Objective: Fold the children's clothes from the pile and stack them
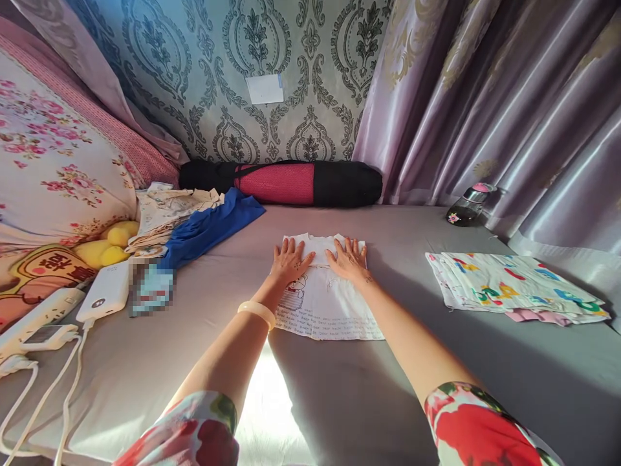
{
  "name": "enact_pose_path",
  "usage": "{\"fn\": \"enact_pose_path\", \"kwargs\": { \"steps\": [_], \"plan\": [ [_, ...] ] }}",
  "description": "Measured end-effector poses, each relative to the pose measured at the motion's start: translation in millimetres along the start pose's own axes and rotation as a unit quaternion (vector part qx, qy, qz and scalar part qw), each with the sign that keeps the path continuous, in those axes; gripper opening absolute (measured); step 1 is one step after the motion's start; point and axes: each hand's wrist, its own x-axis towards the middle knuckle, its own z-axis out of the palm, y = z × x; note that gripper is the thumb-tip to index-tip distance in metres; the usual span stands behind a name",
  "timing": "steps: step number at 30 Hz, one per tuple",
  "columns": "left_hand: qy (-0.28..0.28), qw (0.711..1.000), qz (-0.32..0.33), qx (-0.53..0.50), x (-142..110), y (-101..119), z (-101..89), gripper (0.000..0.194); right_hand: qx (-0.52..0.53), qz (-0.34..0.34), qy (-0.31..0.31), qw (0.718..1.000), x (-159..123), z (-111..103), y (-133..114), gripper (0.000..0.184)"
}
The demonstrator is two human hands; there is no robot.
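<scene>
A small white shirt (334,310) with a bear drawing and rows of printed letters lies flat on the grey bed sheet (369,395). My left hand (290,260) presses on its upper left part, fingers spread and palm down. On the upper right part rests my right hand (348,260), also flat with the fingers apart. A strip of the shirt's upper edge shows between and beyond the hands. Neither hand grips the cloth. A pale bangle (257,313) circles my left wrist.
At the right lie folded patterned cloths (519,285), with a dark bottle (469,204) behind. A black and red roll bag (281,183) lines the wall. On the left are a blue garment (208,226), a pile of light clothes (169,213), a power bank (104,291) and a power strip (41,317) with cables.
</scene>
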Motion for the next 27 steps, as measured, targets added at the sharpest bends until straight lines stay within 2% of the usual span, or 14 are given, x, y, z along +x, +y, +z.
{"fn": "enact_pose_path", "kwargs": {
  "steps": [7, 13, 15, 18, 21, 27],
  "plan": [
    [0.004, 1.0, 0.005, -0.004, 2, -2, 3.0, 0.073, 0.002, 0.002, 0.008, 1.0, 0, 3, -2, 0.07],
    [0.015, 1.0, 0.016, 0.0, -2, -2, -4.6, 0.065, 0.049, -0.011, -0.03, 0.998, -2, -10, 6, 0.069],
    [0.032, 0.999, 0.03, 0.015, -5, 2, -9.4, 0.064, 0.044, -0.03, -0.016, 0.998, -6, -13, 11, 0.065],
    [0.053, 0.995, 0.085, 0.03, -11, 11, -14.0, 0.06, 0.009, -0.099, 0.022, 0.995, -14, -12, 12, 0.059],
    [0.028, 0.991, 0.131, 0.02, -13, 19, -10.8, 0.057, 0.009, -0.156, 0.018, 0.988, -19, -5, 8, 0.056],
    [0.004, 0.991, 0.132, -0.003, -9, 19, 6.2, 0.059, 0.011, -0.164, 0.004, 0.986, -20, 3, 4, 0.056]
  ]
}}
